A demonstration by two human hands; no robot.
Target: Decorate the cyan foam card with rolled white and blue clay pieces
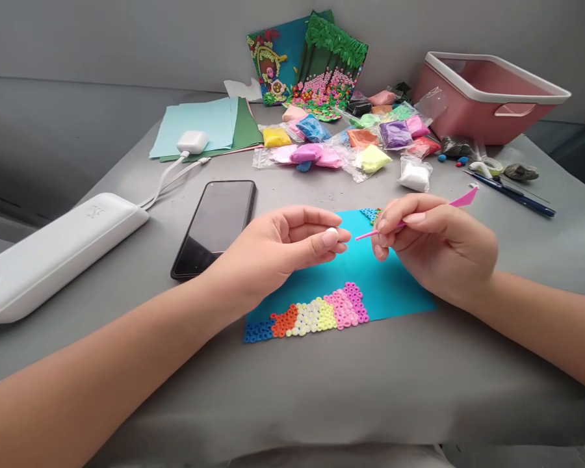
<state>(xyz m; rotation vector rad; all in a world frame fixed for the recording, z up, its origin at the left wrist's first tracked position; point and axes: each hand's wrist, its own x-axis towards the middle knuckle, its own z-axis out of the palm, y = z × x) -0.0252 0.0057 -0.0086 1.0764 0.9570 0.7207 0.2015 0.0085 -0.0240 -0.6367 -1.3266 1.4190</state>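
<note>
Over the turquoise sheet (394,286), my left hand (292,244) is closed, with a small white bit of clay (332,231) pinched between thumb and forefinger. My right hand (433,244) grips a pink clay modelling tool (463,198) like a pen. Its thin tip points left, a short gap away from my left fingertips. Along the sheet's near edge runs a band of small clay rings (316,314) in blue, orange, pale yellow, yellow, pink and magenta. More coloured clay (369,214) shows at the sheet's far edge, partly hidden by my right hand.
Left of the sheet lies a black phone (219,218), beside a white power strip (63,257) with a charger (192,141). Bags of coloured clay (316,155), two decorated pictures (341,42) and a pink bin (468,110) stand behind. A blue pen (517,195) lies right.
</note>
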